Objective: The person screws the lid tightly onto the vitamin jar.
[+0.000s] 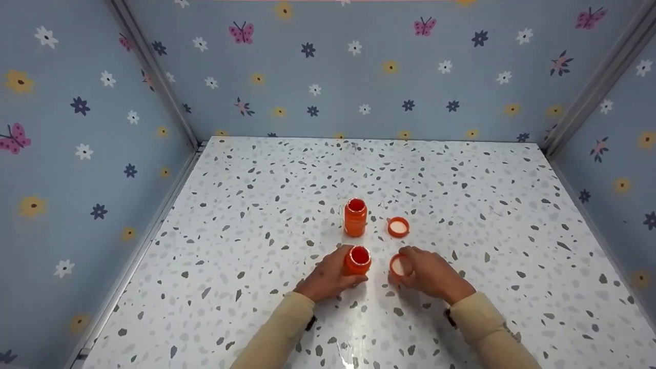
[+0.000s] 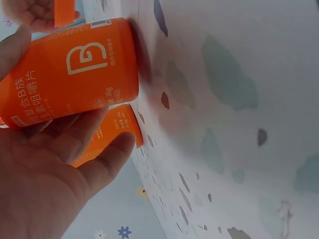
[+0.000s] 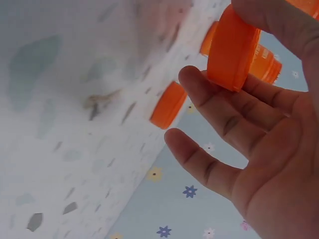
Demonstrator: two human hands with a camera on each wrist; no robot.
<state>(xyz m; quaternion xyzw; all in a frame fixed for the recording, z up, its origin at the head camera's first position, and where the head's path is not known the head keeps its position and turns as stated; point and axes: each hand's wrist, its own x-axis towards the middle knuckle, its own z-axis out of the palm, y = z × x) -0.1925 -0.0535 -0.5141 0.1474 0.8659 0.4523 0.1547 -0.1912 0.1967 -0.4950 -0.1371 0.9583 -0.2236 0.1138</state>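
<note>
My left hand [image 1: 328, 277] grips an open orange bottle [image 1: 358, 268] between thumb and fingers, mouth upward. In the left wrist view pale lettering shows on this bottle [image 2: 84, 74], its base at or just above the table; I cannot tell which. My right hand [image 1: 430, 271] pinches an orange screw cap [image 1: 398, 266], its white inside facing up. The right wrist view has this cap [image 3: 232, 50] held off the table, with the ring and little fingers apart from it. Behind the gripped bottle a second uncapped orange bottle [image 1: 355, 223] stands upright.
Another orange cap [image 1: 398, 227] lies on the speckled white table [image 1: 246, 205], white inside up, right of the standing bottle. Blue panels [image 1: 359, 77] with flowers and butterflies enclose the back and both sides.
</note>
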